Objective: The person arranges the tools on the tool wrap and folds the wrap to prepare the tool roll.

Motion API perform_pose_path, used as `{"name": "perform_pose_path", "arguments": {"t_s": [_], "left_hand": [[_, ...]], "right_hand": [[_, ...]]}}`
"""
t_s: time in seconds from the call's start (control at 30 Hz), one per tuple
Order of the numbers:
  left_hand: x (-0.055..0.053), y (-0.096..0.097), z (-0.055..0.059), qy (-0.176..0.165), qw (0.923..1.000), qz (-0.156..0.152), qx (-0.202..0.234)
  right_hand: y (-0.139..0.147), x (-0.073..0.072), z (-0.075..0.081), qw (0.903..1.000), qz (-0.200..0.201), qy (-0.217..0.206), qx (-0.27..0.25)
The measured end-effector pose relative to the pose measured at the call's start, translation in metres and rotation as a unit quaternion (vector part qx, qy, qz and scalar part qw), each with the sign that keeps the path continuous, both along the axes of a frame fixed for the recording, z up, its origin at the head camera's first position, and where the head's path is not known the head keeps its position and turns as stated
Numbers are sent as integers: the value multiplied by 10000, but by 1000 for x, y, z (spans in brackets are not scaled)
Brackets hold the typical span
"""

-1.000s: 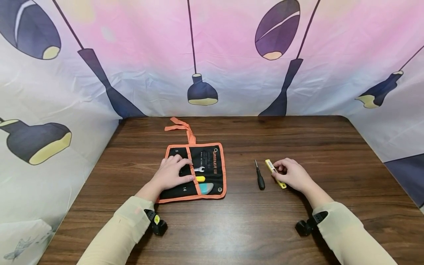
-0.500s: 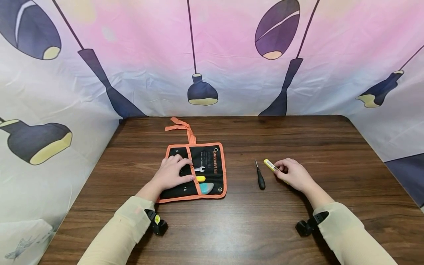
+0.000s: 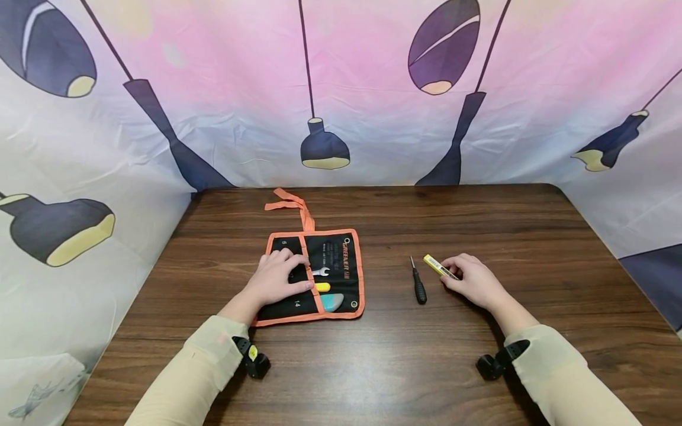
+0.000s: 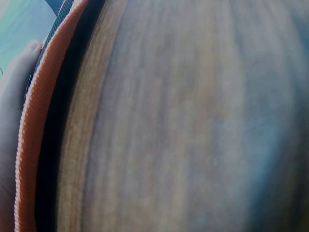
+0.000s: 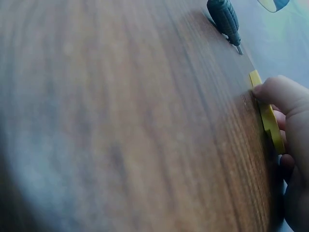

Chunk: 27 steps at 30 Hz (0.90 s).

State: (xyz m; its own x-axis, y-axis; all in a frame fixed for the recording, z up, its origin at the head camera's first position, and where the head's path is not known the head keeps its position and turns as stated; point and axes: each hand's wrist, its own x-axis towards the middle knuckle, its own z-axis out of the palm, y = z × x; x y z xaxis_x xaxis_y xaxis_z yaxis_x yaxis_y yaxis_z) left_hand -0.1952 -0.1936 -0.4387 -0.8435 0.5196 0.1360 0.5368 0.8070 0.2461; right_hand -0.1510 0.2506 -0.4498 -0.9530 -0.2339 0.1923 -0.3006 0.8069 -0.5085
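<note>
My left hand (image 3: 278, 274) rests on the left half of a black tool pouch (image 3: 334, 254) with orange edging, thumb and fingers spread over its pocket strip. In the left wrist view the pouch's orange edge (image 4: 36, 125) hides part of that hand. A small open-end wrench (image 3: 322, 272), a yellow-ended tool (image 3: 322, 287) and a teal-and-grey tool end (image 3: 333, 303) stick out of the pockets. My right hand (image 3: 469, 278) pinches a slim yellow strip-shaped piece with a white printed label (image 3: 439, 266) between thumb and fingers. In the right wrist view, the piece (image 5: 267, 113) stands close over the table.
A black-handled screwdriver (image 3: 419, 287) lies left of the right hand, its shaft pointing away. Orange tie straps (image 3: 290, 204) trail from the pouch's far edge. The brown wooden table (image 3: 373, 367) ends at a printed fabric backdrop (image 3: 383, 130).
The yellow piece has turned in my right fingers, and its near end has drawn in towards the hand. My left hand and the pouch have stayed in place.
</note>
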Motion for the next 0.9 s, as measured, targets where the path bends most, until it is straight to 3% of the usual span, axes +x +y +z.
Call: {"name": "perform_pose_path", "arguments": {"t_s": [0.9], "left_hand": [[0,-1,-1,12,9999,-54,99]], "right_hand": [[-6,-7,10,9993,-221,-58,-294]]}}
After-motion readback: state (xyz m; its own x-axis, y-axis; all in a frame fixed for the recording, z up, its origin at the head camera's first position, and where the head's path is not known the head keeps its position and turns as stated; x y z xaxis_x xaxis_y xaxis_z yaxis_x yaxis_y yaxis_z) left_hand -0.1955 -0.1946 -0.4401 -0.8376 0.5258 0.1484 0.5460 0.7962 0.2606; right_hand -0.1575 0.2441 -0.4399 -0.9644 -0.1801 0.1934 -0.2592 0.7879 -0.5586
